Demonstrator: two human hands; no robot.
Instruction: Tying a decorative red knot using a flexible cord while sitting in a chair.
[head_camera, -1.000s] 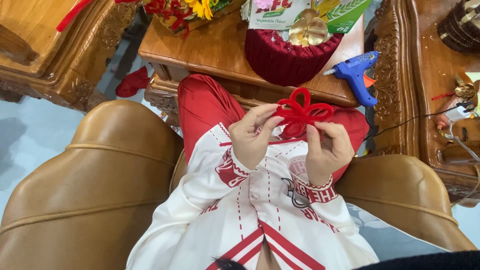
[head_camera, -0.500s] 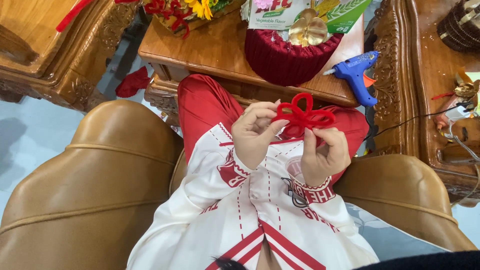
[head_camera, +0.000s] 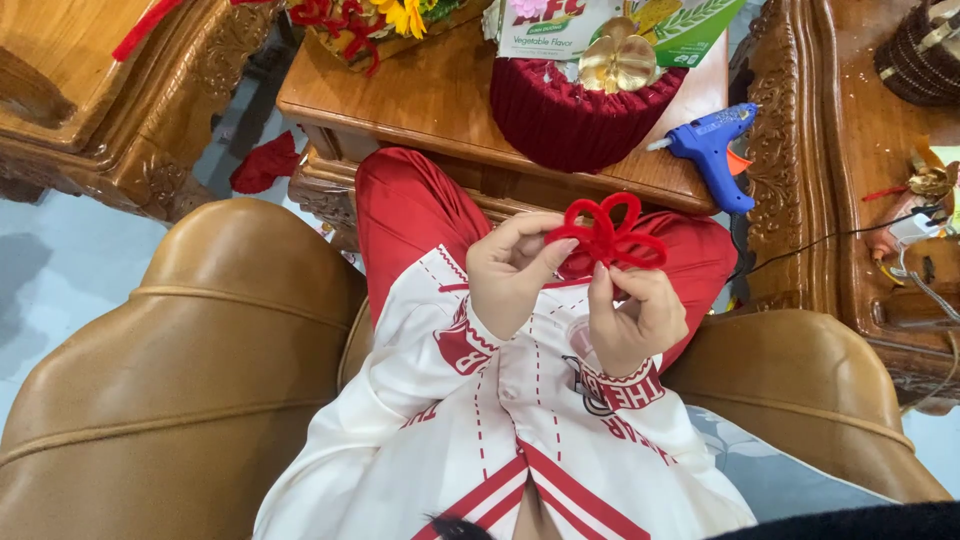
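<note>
A red fuzzy wire flower (head_camera: 606, 233) with looped petals is held above my lap, in front of my red trousers. My left hand (head_camera: 512, 272) pinches its left side between thumb and fingers. My right hand (head_camera: 635, 318) grips it from below, index finger raised against the centre of the loops. Both hands come out of white sleeves with red trim.
A carved wooden table (head_camera: 420, 100) stands ahead, bearing a dark red pleated basket (head_camera: 580, 110) with a gold flower, a blue glue gun (head_camera: 712, 148) and a flower arrangement (head_camera: 375, 25). Brown leather armrests (head_camera: 200, 380) flank me. A second wooden table (head_camera: 870, 180) with cables is at right.
Both hands have turned the wire flower slightly and shifted their fingers on it; the loops sit a little lower and flatter than before.
</note>
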